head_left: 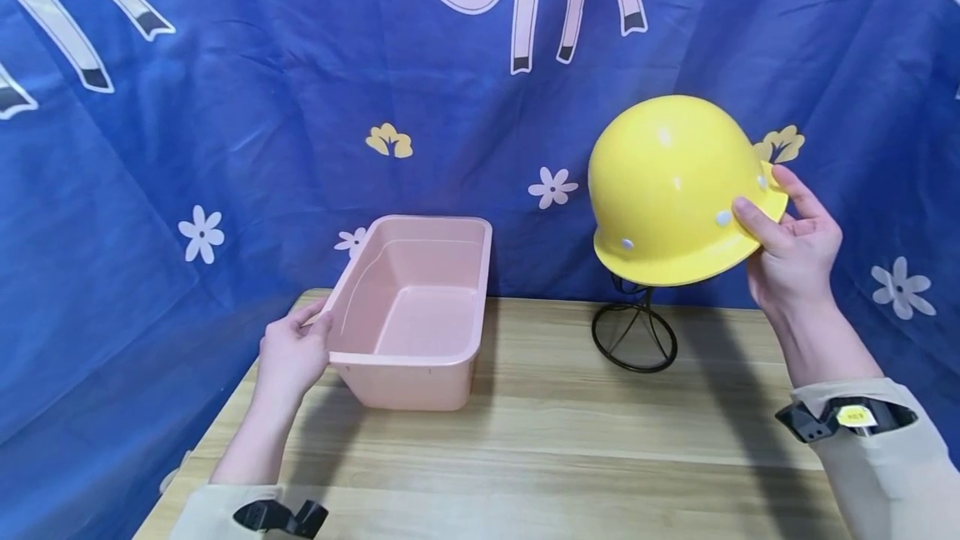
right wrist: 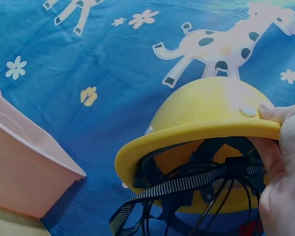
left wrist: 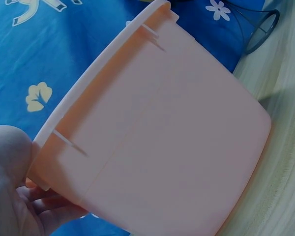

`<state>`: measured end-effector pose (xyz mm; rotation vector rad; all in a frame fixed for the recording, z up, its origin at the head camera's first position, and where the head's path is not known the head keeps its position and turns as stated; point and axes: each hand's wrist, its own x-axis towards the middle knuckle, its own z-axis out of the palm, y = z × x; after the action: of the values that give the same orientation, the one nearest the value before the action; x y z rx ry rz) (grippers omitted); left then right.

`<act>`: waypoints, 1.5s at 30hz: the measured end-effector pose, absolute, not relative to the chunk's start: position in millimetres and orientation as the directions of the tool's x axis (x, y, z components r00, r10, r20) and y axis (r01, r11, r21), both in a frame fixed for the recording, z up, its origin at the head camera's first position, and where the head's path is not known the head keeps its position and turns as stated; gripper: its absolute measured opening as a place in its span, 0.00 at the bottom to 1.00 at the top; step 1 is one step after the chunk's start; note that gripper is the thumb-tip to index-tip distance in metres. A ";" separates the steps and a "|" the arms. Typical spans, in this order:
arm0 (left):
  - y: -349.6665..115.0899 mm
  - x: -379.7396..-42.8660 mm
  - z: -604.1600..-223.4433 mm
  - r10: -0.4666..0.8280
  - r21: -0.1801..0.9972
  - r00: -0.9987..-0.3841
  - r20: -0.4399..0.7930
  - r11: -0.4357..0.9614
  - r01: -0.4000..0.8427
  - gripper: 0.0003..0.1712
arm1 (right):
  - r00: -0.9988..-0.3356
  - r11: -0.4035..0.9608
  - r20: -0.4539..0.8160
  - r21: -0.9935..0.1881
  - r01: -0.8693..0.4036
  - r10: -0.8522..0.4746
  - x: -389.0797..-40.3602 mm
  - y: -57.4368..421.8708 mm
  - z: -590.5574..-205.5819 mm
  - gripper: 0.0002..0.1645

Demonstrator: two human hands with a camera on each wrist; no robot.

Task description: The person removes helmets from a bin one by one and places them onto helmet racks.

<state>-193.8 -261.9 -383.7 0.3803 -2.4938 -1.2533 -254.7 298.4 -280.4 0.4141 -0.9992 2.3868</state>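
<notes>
A yellow hard hat (head_left: 675, 190) sits tilted over a black wire stand (head_left: 635, 338) at the back right. My right hand (head_left: 798, 248) pinches its brim at the right side, thumb on the outside and fingers underneath. In the right wrist view a dark striped strap (right wrist: 182, 186) hangs below the hat, with the stand's wires (right wrist: 214, 204) reaching up inside. On the left, a pink plastic bin (head_left: 408, 382) stands on the table, its inside bare. My left hand (head_left: 294, 352) grips the bin's rim at its near left, thumb over the edge and fingers beneath it.
The light wooden table (head_left: 555, 440) ends at the back against a blue curtain (head_left: 300, 107) printed with giraffes and flowers. Between bin and stand lies a stretch of tabletop. Both wrists carry black straps.
</notes>
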 end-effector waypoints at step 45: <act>-262.1 -195.1 -385.7 -0.376 0.820 -0.911 0.172 0.567 -0.080 0.26 | -0.874 -0.749 0.287 -0.451 -0.485 0.392 -259.8 326.3 -355.1 0.32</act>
<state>-195.1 -262.1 -385.7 0.3728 -2.4763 -1.2709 -259.8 326.3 -355.1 0.2397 -0.7254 2.5544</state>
